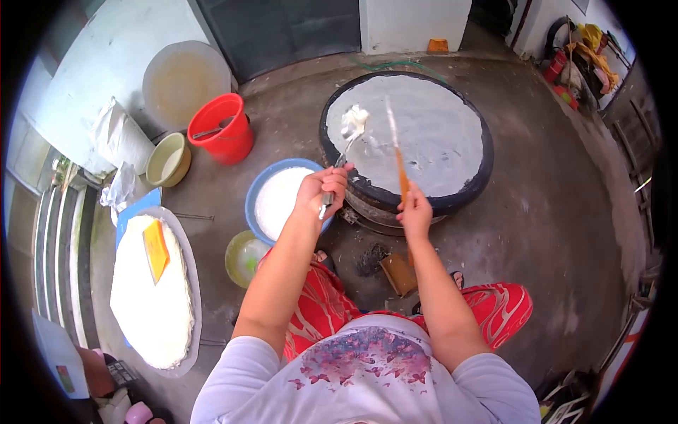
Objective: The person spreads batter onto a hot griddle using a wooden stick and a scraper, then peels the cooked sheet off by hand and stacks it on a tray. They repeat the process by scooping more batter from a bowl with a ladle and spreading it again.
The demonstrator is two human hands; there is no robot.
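Concrete floor [558, 212], round griddle [466, 106], left hand [323, 191] gripping spoon [345, 152] angled up-right, right hand [415, 212] gripping stick [397, 152] pointing away.

Hands: two, left hand [323, 187] and right hand [415, 210]
Held tools: two, one spoon [346, 145] and one spreader stick [397, 152]
Griddle [424, 134]: one
Blue basin [256, 189]: one
Red bucket [222, 131]: one
Small bowls: two, one cream bowl [168, 159] and one green bowl [244, 258]
Tray [198, 297]: one
Yellow scraper [155, 249]: one
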